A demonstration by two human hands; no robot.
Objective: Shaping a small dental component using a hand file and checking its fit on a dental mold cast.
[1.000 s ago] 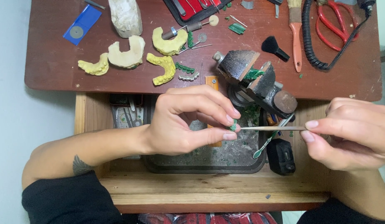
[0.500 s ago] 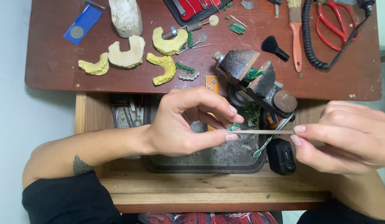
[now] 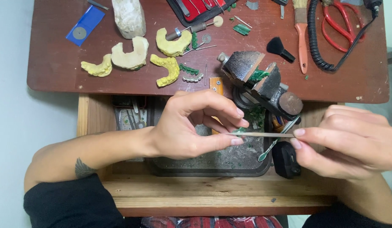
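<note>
My left hand (image 3: pixel 191 128) pinches a small green piece (image 3: pixel 241 130) between thumb and fingertips; most of the piece is hidden by the fingers. My right hand (image 3: pixel 348 141) grips one end of a thin flat file (image 3: pixel 265 134) between thumb and forefinger. The file lies level, and its far end rests against the green piece at my left thumb tip. Both hands hover over a dark tray (image 3: pixel 213 166) strewn with green shavings, inside an open wooden drawer (image 3: pixel 213 192).
A dark bench vise (image 3: pixel 263 80) stands at the desk edge just behind my hands. Several yellow dental casts (image 3: pixel 168 69) lie on the brown desk (image 3: pixel 56 71), with a white stone lump (image 3: pixel 128 17), blue card (image 3: pixel 84 25), orange-handled brush (image 3: pixel 302 40), red scissors (image 3: pixel 343 21) and coiled black cord (image 3: pixel 316 38).
My right hand has slid left, pushing the file across the green piece. My left hand stays put, and the piece is more hidden by my fingers now.
</note>
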